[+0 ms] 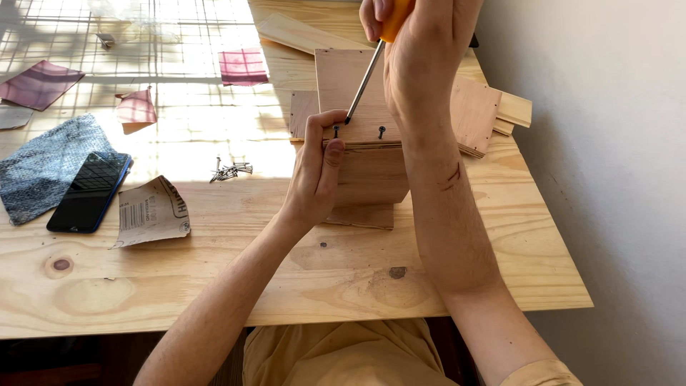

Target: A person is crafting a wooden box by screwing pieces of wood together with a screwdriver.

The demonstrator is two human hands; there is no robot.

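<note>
My right hand grips the orange handle of a screwdriver, whose metal shaft slants down to a spot beside a dark screw on a small wooden box assembly. A second screw stands in the same top board. My left hand clasps the box's left side, thumb on the front panel, fingers curled near the first screw. The box stands on a pale wooden table.
A small heap of loose screws lies left of the box. Further left are a torn paper packet, a black phone on a blue-grey cloth, and sandpaper sheets. Wooden boards stack behind. A white wall borders the right.
</note>
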